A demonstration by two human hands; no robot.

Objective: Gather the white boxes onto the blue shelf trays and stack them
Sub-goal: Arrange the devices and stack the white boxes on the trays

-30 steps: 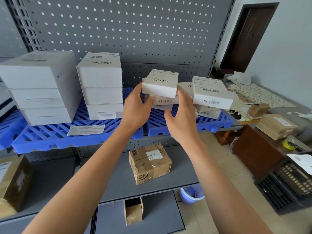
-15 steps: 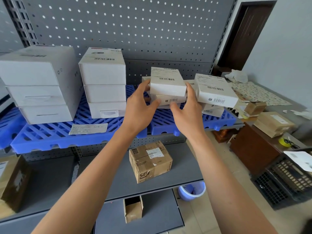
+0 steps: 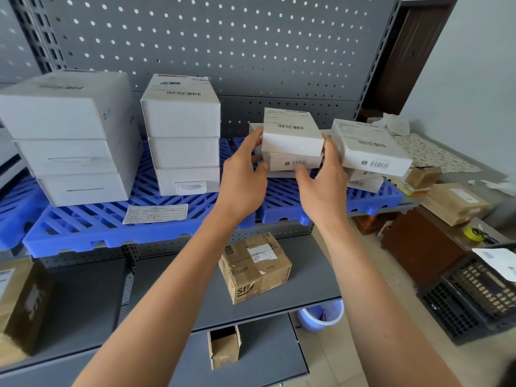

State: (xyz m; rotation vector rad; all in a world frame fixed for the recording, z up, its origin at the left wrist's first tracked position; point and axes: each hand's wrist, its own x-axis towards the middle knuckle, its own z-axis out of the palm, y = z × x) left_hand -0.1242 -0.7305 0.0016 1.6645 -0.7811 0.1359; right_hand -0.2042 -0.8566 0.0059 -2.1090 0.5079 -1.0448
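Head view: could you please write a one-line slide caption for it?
Both hands, left and right, hold a small white box atop a short stack on the blue tray.

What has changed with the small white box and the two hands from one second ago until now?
The small white box, held slightly raised and tilted between both hands a second ago, has come down flat onto the small stack on the right blue tray. The left hand and right hand still hold its sides. The two tall stacks, the tilted box to the right and the paper slip stayed as they were.
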